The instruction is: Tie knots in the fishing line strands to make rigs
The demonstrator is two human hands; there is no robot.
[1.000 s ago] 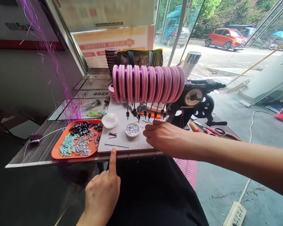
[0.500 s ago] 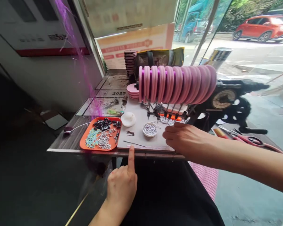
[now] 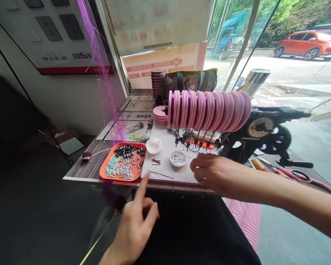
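My left hand (image 3: 135, 221) is in front of the table edge, index finger stretched out and thumb apart, with nothing seen in it. Its fingertip comes close to the left end of a thin metal rod (image 3: 162, 174) lying on the white board (image 3: 157, 129). Over the board's right side my right hand (image 3: 209, 169) has its fingers curled together; whatever they may pinch is hidden. Left of it stands a small white bowl of pale beads (image 3: 178, 158). Loose pearly beads (image 3: 200, 148) lie just beyond that hand. Short dark strips (image 3: 156, 162) rest near the rod.
A black hand-cranked machine (image 3: 264, 125) holds a row of pink spools (image 3: 209, 110) above the board. At left sits an orange tray (image 3: 102, 171) of small parts, under hanging purple strands (image 3: 99, 51). Red-handled scissors (image 3: 300, 176) lie at right.
My left hand has shifted left, and its thumb and other fingers have loosened from the curl. My right hand stays in nearly the same place. The whole view has tilted slightly.
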